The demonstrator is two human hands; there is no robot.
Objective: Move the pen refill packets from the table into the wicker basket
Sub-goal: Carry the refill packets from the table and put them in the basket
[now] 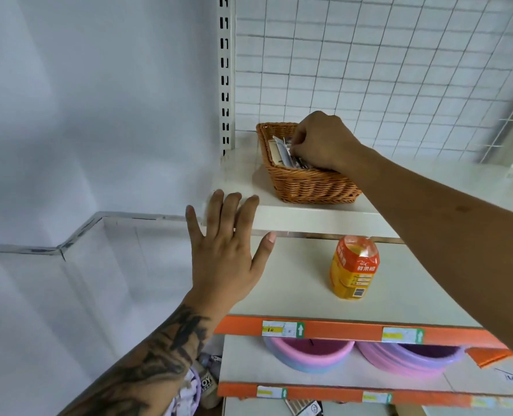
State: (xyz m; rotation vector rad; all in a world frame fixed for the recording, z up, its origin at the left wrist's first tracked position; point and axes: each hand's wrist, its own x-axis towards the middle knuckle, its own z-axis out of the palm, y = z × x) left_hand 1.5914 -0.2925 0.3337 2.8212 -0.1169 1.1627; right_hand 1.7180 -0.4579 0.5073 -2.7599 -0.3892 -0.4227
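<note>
The wicker basket (306,184) stands on the upper white shelf (309,219), near its left end. Several pen refill packets (280,153) lie inside it, mostly at the far left. My right hand (321,142) reaches down into the basket with its fingers curled and pinching the packets; the fingertips are partly hidden behind them. My left hand (228,247) is held flat with fingers spread straight, its fingertips at the front left corner of the upper shelf. It holds nothing.
An orange juice bottle (354,267) stands on the shelf below. Pink and purple bowls (307,354) sit one level lower, behind orange price strips (339,330). A wire grid panel (384,70) backs the shelves. A white wall is to the left.
</note>
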